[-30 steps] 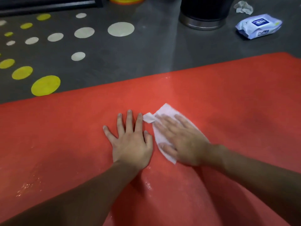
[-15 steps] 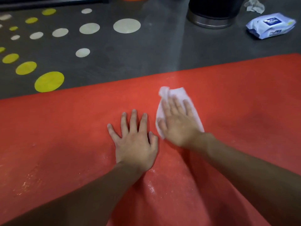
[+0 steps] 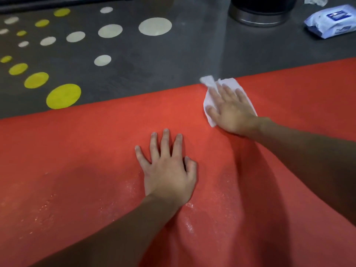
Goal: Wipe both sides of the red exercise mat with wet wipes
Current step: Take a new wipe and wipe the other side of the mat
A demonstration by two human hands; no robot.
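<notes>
The red exercise mat [image 3: 86, 151] lies flat on the floor and fills the lower part of the view, with wet shiny patches near me. My left hand [image 3: 167, 170] rests flat on the mat, fingers spread. My right hand [image 3: 231, 110] presses a white wet wipe [image 3: 229, 82] flat against the mat at its far edge, fingers straight. One corner of the wipe sticks out over that edge. A blue and white pack of wet wipes [image 3: 331, 21] lies on the floor at the far right.
The dark grey floor [image 3: 154, 60] beyond the mat carries several white and yellow dots. A black bin with a metal base [image 3: 260, 14] stands at the top right. A crumpled used wipe [image 3: 314, 0] lies behind the pack.
My right hand has slid the wipe away from me, from beside my left hand to the mat's far edge. My left hand stays planted on the mat.
</notes>
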